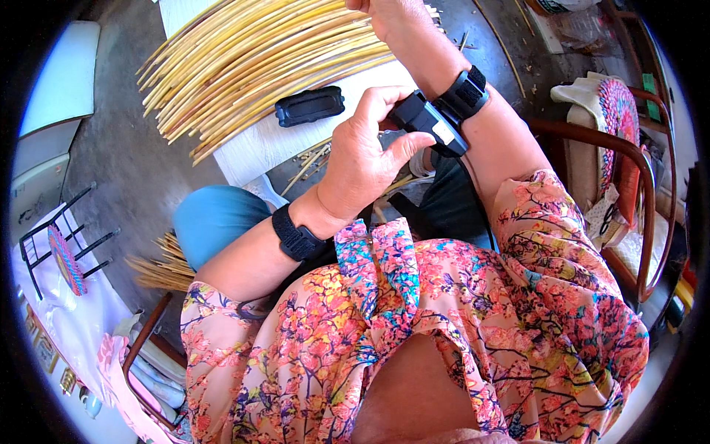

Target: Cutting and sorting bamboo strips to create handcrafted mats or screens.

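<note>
My left hand (362,155) is closed round a small black box-shaped device (427,122) with a white label, its thumb lying along the near side. The device sits against the inner side of my right forearm, beside a black wristband (464,93), and a thin cable runs down from it. At the top edge, my right hand (384,13) is partly cut off, so its fingers are hidden. A second black wristband (297,234) circles my left wrist.
Many long yellow sticks (259,63) lie across a white board (248,154) in front. A black oblong case (309,106) rests there too. On the right stands a chair with a brown curved arm (642,166); more sticks (164,263) lie at the lower left.
</note>
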`<move>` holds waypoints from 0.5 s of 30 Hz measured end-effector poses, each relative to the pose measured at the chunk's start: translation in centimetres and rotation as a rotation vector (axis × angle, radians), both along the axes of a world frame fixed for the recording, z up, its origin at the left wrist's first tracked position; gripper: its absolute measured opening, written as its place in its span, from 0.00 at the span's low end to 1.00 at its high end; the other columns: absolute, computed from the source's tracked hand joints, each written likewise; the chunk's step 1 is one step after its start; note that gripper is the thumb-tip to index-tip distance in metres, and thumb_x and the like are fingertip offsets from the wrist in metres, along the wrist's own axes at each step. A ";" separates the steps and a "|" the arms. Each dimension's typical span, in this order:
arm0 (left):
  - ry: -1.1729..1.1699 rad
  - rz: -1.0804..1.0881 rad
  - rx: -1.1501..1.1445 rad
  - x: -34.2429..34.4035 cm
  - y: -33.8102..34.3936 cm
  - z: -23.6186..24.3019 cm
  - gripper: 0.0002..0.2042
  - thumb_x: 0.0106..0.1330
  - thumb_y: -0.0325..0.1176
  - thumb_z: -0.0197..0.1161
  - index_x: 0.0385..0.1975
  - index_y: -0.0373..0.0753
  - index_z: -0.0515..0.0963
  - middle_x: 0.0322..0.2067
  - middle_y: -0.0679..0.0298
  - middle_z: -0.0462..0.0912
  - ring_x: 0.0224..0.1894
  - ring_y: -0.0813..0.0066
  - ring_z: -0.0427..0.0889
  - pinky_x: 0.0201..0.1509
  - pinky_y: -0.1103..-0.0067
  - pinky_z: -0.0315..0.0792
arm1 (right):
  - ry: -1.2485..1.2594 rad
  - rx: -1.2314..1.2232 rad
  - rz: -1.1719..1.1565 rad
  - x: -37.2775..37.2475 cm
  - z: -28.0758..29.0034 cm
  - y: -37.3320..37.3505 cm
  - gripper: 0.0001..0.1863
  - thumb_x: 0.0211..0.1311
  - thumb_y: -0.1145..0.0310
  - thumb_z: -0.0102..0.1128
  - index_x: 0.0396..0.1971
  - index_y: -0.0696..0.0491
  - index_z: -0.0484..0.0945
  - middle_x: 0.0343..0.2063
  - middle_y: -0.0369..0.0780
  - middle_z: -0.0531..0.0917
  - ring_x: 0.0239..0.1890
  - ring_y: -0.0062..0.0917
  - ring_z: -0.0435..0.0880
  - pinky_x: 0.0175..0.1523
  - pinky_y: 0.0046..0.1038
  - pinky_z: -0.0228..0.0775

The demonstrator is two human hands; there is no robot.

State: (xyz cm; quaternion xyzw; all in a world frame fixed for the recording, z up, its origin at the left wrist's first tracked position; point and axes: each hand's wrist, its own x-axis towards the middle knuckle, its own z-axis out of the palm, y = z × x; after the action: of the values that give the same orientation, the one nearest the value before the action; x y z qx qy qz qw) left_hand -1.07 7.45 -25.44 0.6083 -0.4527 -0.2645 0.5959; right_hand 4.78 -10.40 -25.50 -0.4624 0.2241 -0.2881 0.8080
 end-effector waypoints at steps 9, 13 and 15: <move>0.047 0.064 -0.025 -0.3 -0.2 -1.1 0.19 0.54 0.25 0.66 0.45 0.31 0.69 0.36 0.62 0.78 0.36 0.83 0.76 0.41 0.84 0.72 | 0.061 -0.045 -0.024 1.0 -0.3 -0.2 0.10 0.59 0.65 0.51 0.31 0.56 0.73 0.20 0.36 0.76 0.19 0.17 0.72 0.23 0.18 0.63; 0.055 0.112 -0.006 -0.6 -0.6 -1.3 0.18 0.56 0.24 0.64 0.46 0.31 0.69 0.37 0.61 0.79 0.36 0.82 0.77 0.41 0.84 0.73 | 0.046 -0.054 -0.030 1.4 -0.8 -1.7 0.11 0.60 0.63 0.51 0.32 0.57 0.73 0.21 0.36 0.77 0.19 0.17 0.73 0.24 0.18 0.64; 0.048 0.120 0.002 -0.5 -0.6 -1.4 0.18 0.56 0.24 0.63 0.46 0.31 0.69 0.39 0.60 0.79 0.37 0.81 0.77 0.42 0.84 0.73 | 0.043 -0.050 -0.017 1.6 -1.4 -1.6 0.12 0.60 0.63 0.52 0.33 0.57 0.73 0.20 0.37 0.77 0.20 0.17 0.73 0.24 0.18 0.64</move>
State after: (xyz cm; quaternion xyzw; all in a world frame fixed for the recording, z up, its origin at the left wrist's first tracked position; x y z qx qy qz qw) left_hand -1.59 6.82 -26.82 0.6284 -0.4007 -0.2436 0.6207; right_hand 6.36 -11.98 -26.87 -0.4866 0.2379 -0.2905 0.7888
